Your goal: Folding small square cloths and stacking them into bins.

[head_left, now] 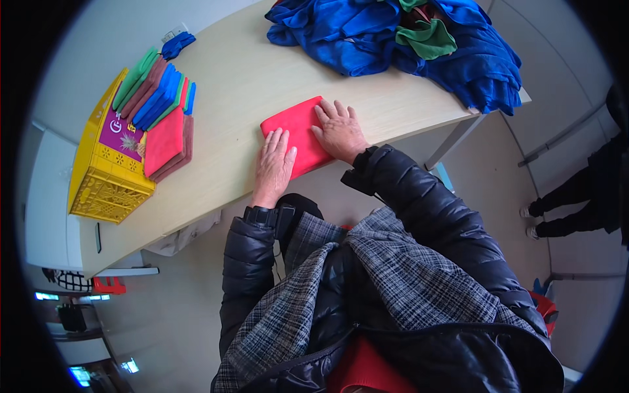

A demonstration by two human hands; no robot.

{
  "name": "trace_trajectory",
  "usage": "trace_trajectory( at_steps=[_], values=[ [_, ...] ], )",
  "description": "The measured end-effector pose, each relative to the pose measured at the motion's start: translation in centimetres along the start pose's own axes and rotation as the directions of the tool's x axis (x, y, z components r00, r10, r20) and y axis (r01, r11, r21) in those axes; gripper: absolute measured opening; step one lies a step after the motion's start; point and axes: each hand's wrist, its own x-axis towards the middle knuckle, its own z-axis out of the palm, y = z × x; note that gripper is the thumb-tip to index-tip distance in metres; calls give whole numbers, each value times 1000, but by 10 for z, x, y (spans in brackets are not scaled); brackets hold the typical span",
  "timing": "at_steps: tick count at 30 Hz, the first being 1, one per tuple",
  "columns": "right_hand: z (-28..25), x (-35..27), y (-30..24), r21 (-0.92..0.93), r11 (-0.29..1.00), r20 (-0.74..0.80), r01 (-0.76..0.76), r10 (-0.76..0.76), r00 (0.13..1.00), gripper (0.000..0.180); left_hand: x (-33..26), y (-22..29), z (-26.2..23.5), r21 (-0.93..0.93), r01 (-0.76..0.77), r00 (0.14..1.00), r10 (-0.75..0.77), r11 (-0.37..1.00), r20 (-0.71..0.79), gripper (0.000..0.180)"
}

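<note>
Head view recorded a red folded cloth (303, 134) lying on the pale surface (229, 92) at its near edge, partly beneath the left hand (274, 167) along its left side and the right hand (341, 131) along its right side, neither being clearly nearer. The hands stood apart from each other, palms down and fingers extended, resting on the fabric and clamped on nothing. The cloth appeared flat and evenly coloured, with neat edges and a roughly square outline, so no long axis could be determined.
</note>
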Motion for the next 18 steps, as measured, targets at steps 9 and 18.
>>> trace_trajectory(
  at_steps=[9,18],
  values=[
    [13,18,-21,62,993,-8,105,-105,994,59,47,-17,10,85,81,995,-86,993,59,58],
    [14,16,-16,113,991,14,72,-74,997,59,40,-16,14,148,129,990,-136,981,39,58]
  ],
)
